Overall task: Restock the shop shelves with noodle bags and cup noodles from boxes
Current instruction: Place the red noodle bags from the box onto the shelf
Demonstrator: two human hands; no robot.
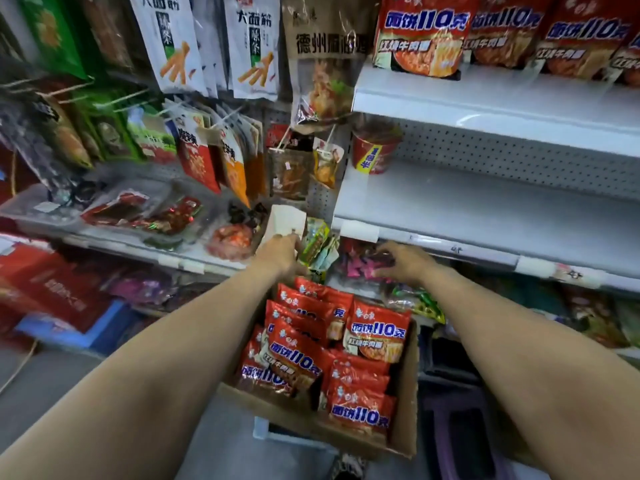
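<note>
the cardboard box (pixel 405 393) is plain brown card, matt and slightly rough, with a paler raised flap. the noodle bags (pixel 377 327) inside it are thin red plastic film, glossy and crinkled. the shelf (pixel 485 202) is smooth white painted metal with a soft sheen, and its back panel (pixel 519 154) is perforated metal, matt. the cup noodle (pixel 372 152) has a shiny printed skin. the hanging packs (pixel 173 46) are slick plastic. the label strips (pixel 360 232) on the shelf's front edge look like clear plastic.
</note>
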